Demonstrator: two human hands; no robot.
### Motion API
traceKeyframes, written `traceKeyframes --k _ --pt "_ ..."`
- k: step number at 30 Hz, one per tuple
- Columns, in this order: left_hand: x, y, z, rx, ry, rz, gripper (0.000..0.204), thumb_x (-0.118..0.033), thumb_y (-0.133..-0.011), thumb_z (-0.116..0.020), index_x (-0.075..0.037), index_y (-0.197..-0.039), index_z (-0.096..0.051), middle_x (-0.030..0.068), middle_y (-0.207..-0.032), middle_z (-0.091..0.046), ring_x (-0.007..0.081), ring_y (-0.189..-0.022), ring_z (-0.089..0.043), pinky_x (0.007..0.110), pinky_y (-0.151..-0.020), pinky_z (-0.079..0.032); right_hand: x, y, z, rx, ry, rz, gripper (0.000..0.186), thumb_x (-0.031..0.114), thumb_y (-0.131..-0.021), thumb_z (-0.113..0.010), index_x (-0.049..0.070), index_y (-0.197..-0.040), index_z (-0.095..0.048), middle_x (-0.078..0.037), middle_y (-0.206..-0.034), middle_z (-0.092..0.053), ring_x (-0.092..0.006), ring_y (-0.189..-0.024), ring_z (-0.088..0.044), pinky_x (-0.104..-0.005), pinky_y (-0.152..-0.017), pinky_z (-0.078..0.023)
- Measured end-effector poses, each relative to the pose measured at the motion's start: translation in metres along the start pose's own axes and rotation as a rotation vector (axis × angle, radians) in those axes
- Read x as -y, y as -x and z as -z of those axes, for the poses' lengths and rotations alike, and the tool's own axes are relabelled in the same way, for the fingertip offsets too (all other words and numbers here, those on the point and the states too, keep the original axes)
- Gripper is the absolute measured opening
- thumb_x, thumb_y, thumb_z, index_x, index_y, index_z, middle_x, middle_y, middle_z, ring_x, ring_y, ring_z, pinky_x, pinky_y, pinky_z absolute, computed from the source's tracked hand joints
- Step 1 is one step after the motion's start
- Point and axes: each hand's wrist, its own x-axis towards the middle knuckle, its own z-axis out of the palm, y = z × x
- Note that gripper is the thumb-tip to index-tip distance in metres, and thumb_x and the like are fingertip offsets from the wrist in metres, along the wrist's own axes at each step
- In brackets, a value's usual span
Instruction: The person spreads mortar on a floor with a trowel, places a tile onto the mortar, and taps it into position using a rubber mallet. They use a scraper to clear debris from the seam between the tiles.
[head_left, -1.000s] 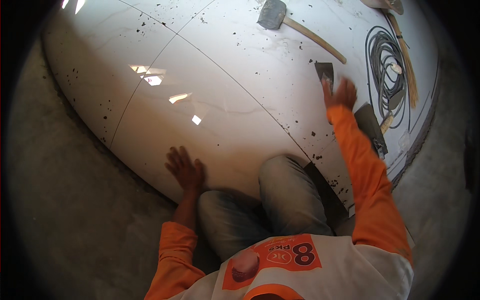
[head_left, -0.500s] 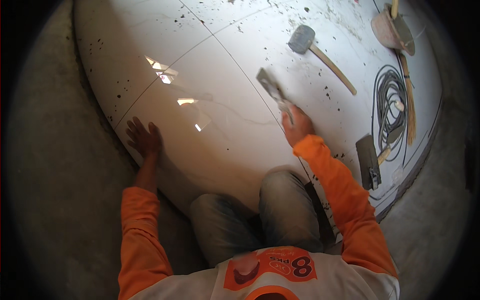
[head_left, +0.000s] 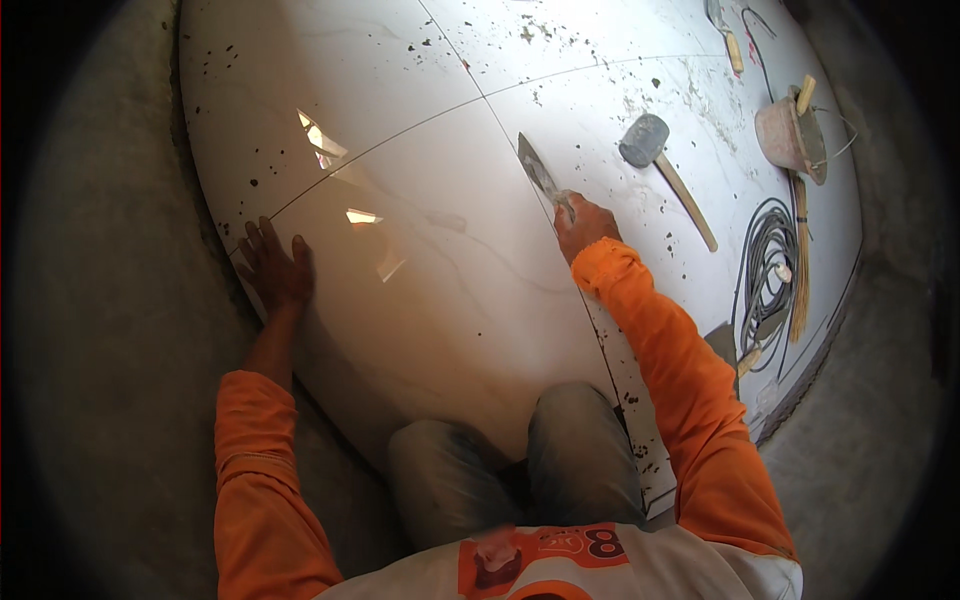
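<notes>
My right hand (head_left: 583, 225) is wrapped around the handle of a small pointed trowel (head_left: 537, 165). Its grey blade lies along the thin dark joint between two glossy white tiles, tip pointing away from me, just short of where the joints cross. My left hand (head_left: 275, 268) rests palm down near the left edge of the large white tile (head_left: 420, 330), fingers spread, fingertips at the cross joint. Both knees are on or close to the near part of this tile.
To the right lie a rubber mallet (head_left: 645, 142), a coiled grey cable (head_left: 768, 270), a straw broom (head_left: 800, 260) and a partly hidden flat trowel (head_left: 722, 345). A bucket (head_left: 785, 138) stands farther off, near another trowel (head_left: 735, 50). Dark crumbs dot the tiles; rough concrete (head_left: 100, 300) borders them.
My right hand has moved the trowel farther along the joint, toward the crossing. My left hand has slid forward to the cross joint. The whole view has shifted, bringing another trowel into sight.
</notes>
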Motion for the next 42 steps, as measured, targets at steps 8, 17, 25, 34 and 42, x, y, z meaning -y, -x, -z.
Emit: traceKeyframes --k 8,17,25,34,42 --pt "-0.004 -0.001 0.002 -0.031 -0.004 0.001 0.073 -0.047 -0.093 -0.04 -0.009 -0.151 -0.017 0.0171 -0.157 -0.014 0.0398 -0.145 -0.01 0.063 -0.113 -0.008 0.037 -0.055 0.031 0.313 0.381 0.009 0.032 0.032 -0.091 -0.05 0.007 -0.102 -0.067 -0.021 -0.095 -0.067 -0.0397 -0.088 -0.064 -0.0436 -0.078 -0.051" --pt "-0.012 -0.003 0.009 -0.001 0.033 0.024 0.074 -0.047 -0.092 -0.041 -0.01 -0.151 -0.015 0.016 -0.158 -0.012 0.0385 -0.145 -0.008 0.063 -0.113 -0.007 0.023 -0.07 0.004 0.233 0.282 -0.131 0.034 0.033 -0.091 -0.053 0.003 -0.1 -0.066 -0.024 -0.095 -0.067 -0.0404 -0.092 -0.065 -0.045 -0.082 -0.052" --pt "-0.002 -0.002 0.008 0.019 0.033 0.03 0.074 -0.047 -0.093 -0.041 -0.01 -0.151 -0.014 0.0156 -0.158 -0.012 0.0378 -0.145 -0.008 0.062 -0.113 -0.007 0.054 -0.054 0.001 0.214 0.194 -0.205 0.028 0.027 -0.09 -0.058 0.002 -0.1 -0.068 -0.02 -0.103 -0.068 -0.0369 -0.097 -0.067 -0.043 -0.079 -0.055" --pt "-0.005 -0.005 0.005 0.04 -0.007 0.002 0.072 -0.048 -0.094 -0.038 -0.011 -0.152 -0.016 0.0141 -0.158 -0.011 0.0371 -0.146 -0.008 0.061 -0.113 -0.007 0.051 -0.034 0.071 0.413 0.579 0.005 0.023 0.022 -0.084 -0.064 0.007 -0.1 -0.068 -0.014 -0.102 -0.069 -0.0326 -0.096 -0.067 -0.0412 -0.083 -0.054" --pt "-0.004 -0.003 -0.024 -0.066 0.033 -0.05 0.074 -0.054 -0.094 -0.036 -0.011 -0.151 -0.019 0.0152 -0.158 -0.016 0.0397 -0.144 -0.014 0.064 -0.111 -0.012 -0.187 0.093 0.046 -0.012 0.273 -0.173 0.04 0.03 -0.092 -0.054 0.006 -0.123 -0.054 -0.02 -0.115 -0.056 -0.0382 -0.105 -0.055 -0.044 -0.09 -0.045"
